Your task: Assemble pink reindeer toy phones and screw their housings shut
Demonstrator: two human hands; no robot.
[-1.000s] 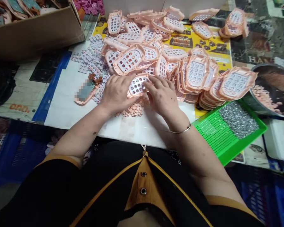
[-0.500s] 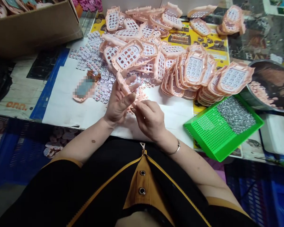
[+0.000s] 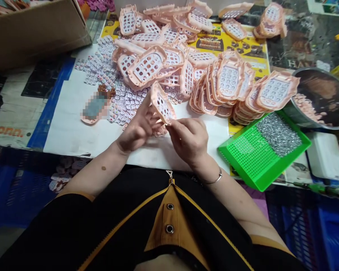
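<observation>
A pink plastic toy-phone shell (image 3: 163, 104) with rows of button holes is tilted up in front of me. My right hand (image 3: 190, 140) pinches its lower end between thumb and fingers. Beside and partly behind the shell is my left hand (image 3: 136, 130), its fingers apart and slightly blurred; whether they touch the shell I cannot tell. Small pink pieces (image 3: 160, 131) lie on the white sheet below, partly hidden. Beyond the hands, small white button pieces (image 3: 126, 98) spread over the table, and a heap of similar shells (image 3: 147, 67) lies behind them.
Stacked shells with buttons fitted (image 3: 230, 81) stand to the right. A green basket (image 3: 243, 165) holds small shiny metal parts, near a metal bowl (image 3: 337, 124) of pink pieces. A cardboard box (image 3: 36, 37) is at upper left; a pixelated pink-edged item (image 3: 89, 121) lies left.
The shell has turned so its holed face shows, and it is now in my right hand's pinch. My left hand has opened away from it, slightly left. The view has shifted a little.
</observation>
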